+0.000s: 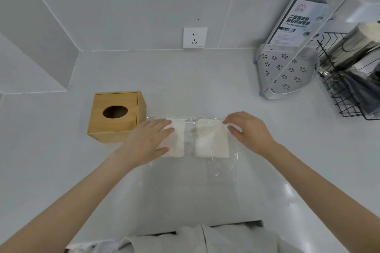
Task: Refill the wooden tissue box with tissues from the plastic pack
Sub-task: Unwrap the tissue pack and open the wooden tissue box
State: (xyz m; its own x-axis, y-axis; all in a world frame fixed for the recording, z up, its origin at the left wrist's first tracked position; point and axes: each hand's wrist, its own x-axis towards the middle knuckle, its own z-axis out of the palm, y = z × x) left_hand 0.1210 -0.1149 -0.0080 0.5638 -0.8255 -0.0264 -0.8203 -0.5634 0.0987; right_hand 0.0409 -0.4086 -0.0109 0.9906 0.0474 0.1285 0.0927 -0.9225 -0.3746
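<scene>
On white counter (185, 80), just right of square wooden tissue box (115, 117): clear plastic tissue pack (190, 135), long axis left-right. Flat left hand (148, 139) on top, nearer box; right hand (248, 131) pinching right edge.

Tan wooden box (116, 116); white tissues (211, 139); black rack (349, 96).

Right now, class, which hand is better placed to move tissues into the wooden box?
Probably the left hand: it lies on the tissue stack beside the wooden box; the right hand is farther away.
</scene>
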